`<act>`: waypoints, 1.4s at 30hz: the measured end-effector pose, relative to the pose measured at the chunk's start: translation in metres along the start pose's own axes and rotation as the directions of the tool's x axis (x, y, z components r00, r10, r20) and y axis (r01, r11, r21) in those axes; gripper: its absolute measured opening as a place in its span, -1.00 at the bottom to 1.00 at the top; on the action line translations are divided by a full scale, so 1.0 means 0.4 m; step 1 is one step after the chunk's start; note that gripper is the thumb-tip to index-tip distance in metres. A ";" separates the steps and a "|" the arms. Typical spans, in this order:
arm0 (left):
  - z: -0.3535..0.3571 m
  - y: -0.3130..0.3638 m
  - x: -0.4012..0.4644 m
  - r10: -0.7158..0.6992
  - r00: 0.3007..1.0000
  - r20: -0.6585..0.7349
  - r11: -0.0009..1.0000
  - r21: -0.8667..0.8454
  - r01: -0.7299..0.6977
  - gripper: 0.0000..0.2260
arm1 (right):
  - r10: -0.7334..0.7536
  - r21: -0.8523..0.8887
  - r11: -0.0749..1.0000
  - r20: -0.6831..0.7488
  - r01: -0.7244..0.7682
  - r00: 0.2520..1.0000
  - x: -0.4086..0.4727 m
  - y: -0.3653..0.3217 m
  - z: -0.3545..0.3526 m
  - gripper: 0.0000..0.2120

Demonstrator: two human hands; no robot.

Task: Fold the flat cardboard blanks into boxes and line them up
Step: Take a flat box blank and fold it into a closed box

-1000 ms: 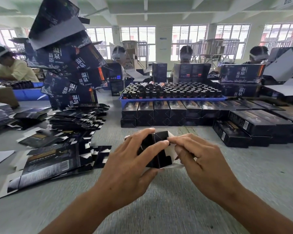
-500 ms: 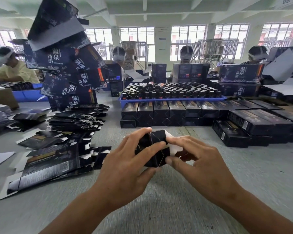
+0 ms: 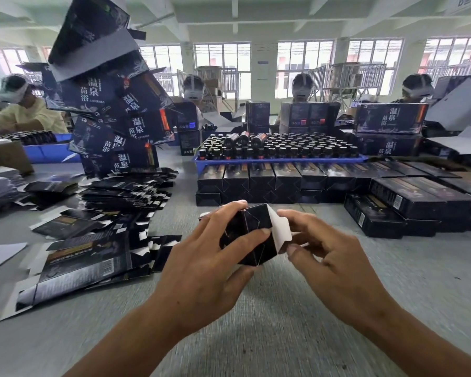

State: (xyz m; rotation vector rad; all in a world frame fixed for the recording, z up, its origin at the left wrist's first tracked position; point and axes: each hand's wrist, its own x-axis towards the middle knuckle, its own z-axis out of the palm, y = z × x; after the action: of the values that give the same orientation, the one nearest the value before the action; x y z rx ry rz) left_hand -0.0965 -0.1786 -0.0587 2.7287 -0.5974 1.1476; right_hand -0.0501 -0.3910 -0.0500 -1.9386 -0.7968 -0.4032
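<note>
A small black box (image 3: 252, 235), partly folded, is held end-on above the grey table. My left hand (image 3: 201, 265) grips it from the left, fingers curled over its top and front. Its white end flap (image 3: 280, 231) sticks out to the right, and my right hand (image 3: 329, 265) pinches that flap between thumb and fingers. Flat black blanks (image 3: 87, 257) lie spread on the table to the left. Finished black boxes (image 3: 261, 180) stand lined up in rows behind my hands.
A blue tray of dark bottles (image 3: 278, 159) sits behind the box rows. More finished boxes (image 3: 408, 208) lie at the right. A leaning tower of large dark cartons (image 3: 112, 110) rises at the left. Several people work across the table.
The box has turned a little in my hands. The white end flap now stands out farther to the right, and my right fingers have shifted from the box end onto the flap.
</note>
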 end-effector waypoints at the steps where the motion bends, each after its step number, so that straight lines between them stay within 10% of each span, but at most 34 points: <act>1: 0.000 0.002 0.000 0.002 1.000 -0.003 1.000 -0.004 -0.002 -0.56 | -0.011 0.005 1.000 -0.006 0.011 1.000 0.001 -0.002 0.002 -0.57; 9: 0.000 0.040 0.001 -0.076 0.997 -0.004 0.990 -0.118 0.075 -0.27 | 0.069 0.072 0.995 -0.015 -0.067 0.998 0.005 -0.005 0.006 -0.77; 34: -0.001 0.057 0.005 -0.110 0.994 -0.002 0.979 -0.174 0.108 -0.24 | 0.131 0.290 0.946 0.065 -0.145 0.989 0.015 -0.001 -0.017 -0.88; 42: 0.017 0.058 0.005 0.036 0.999 0.003 0.989 -0.144 -0.035 -0.30 | 0.145 0.165 0.973 0.100 -0.160 0.984 0.007 0.008 0.006 -0.43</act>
State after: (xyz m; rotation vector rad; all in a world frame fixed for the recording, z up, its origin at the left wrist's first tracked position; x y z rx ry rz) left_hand -0.1001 -0.2023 -0.0630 2.6106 -0.7031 1.0603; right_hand -0.0461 -0.3890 -0.0515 -1.8490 -0.7081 -0.1516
